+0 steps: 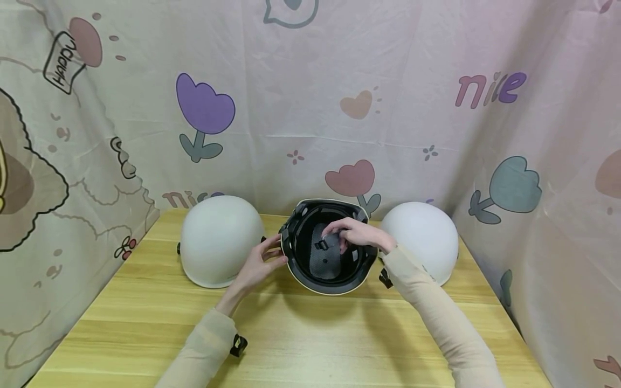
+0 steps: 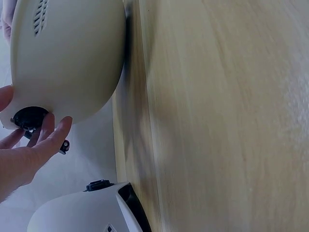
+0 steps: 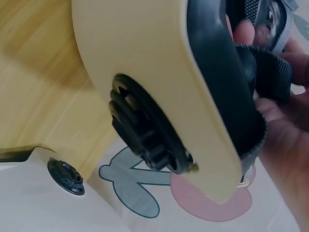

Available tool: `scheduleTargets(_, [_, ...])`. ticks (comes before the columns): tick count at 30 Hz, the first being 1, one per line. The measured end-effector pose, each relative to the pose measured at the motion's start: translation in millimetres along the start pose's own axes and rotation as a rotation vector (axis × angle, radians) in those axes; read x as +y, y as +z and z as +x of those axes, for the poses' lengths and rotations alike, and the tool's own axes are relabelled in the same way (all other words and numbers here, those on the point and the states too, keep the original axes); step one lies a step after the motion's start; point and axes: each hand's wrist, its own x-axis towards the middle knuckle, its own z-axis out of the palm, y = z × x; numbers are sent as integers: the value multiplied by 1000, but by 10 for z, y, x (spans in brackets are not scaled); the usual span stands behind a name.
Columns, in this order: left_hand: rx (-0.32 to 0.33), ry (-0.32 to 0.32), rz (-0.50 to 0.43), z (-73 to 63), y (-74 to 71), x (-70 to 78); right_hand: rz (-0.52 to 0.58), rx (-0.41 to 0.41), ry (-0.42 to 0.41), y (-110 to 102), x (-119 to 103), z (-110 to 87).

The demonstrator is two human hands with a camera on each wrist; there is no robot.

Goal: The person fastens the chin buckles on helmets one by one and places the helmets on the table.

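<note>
An upturned cream helmet [image 1: 329,291] stands between my hands, its black interior facing me. Inside it lies a grey pad [image 1: 324,264], with a black buckle [image 1: 322,245] in front of it. My left hand [image 1: 259,268] grips the helmet's left side, fingers around the black side knob [image 2: 30,117]. My right hand [image 1: 356,233] reaches over the right rim into the helmet, fingers bent. In the right wrist view that hand holds the dark webbing chin strap [image 3: 273,72]; its fingertips are partly hidden. Another black knob [image 3: 147,123] shows on the outer shell.
A white helmet [image 1: 220,240] sits dome up to the left, and another white helmet [image 1: 421,237] to the right, partly behind my right forearm. All stand on a wooden table [image 1: 301,345]. A printed cloth [image 1: 291,97] hangs behind and at both sides.
</note>
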Motion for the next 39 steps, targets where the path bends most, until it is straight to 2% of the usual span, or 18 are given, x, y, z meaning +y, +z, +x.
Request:
scheduleTargets(8, [6,-5,-7,-11,6,-8,73,14,109,54,-60,-27])
scheduleTargets(16, [10,4,4,-4,3,-18,-68,40,153,111,-126,-52])
scheduleTargets(18, [10,-4,-1,-2,7,-21,-93,46,135,127,-133,-57])
scheduleTargets(23, [8,-7,1,-6,4,-25,-216,88,-14,168,-136,-62])
scheduleTargets(26, [11,-5,0,-12,1,-25,-234,121,-80,196,-123,-73])
scheduleTargets(33, [0,9,-10,-25,0,-27,-129,214,-79,290,-79,-113])
scheduleTargets(39, [9,17,0,-21,5,-32,-121,300,-107,365,-49,-146])
